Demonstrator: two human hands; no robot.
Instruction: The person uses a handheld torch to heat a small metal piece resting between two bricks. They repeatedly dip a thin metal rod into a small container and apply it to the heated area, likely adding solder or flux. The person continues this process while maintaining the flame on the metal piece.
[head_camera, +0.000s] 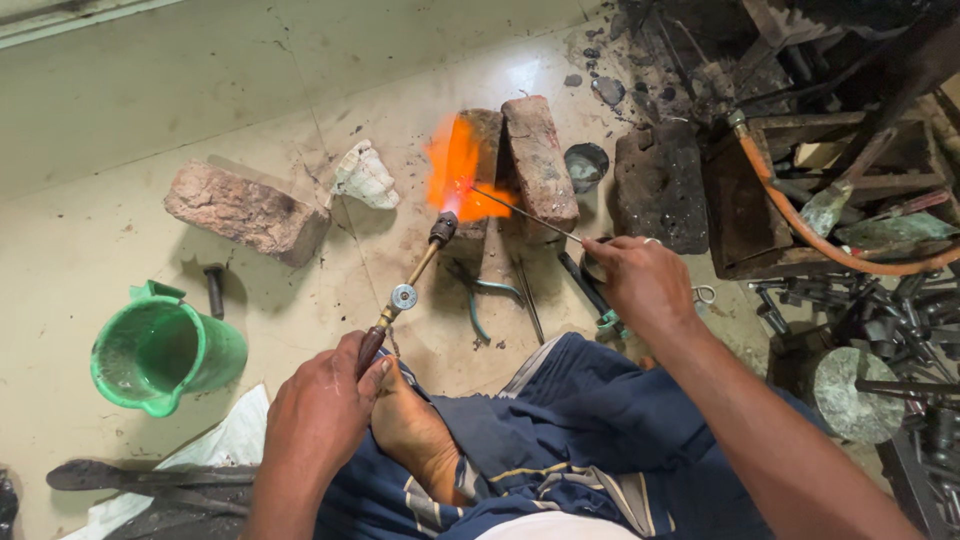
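Note:
My left hand (320, 405) grips the handle of a brass gas torch (405, 295) that points up and away, its orange flame (455, 170) burning against two upright bricks (535, 160). My right hand (640, 285) holds a thin metal rod (530, 213) whose tip reaches into the flame. I sit on the floor in dark blue clothing with one bare foot (415, 430) beside the left hand.
A loose brick (245, 210) lies at left, a green plastic jug (160, 350) nearer me. Pliers (485, 300) and small tools lie under the torch. A dark block (660, 185), an orange hose (800, 225), a wooden box and scrap metal crowd the right side.

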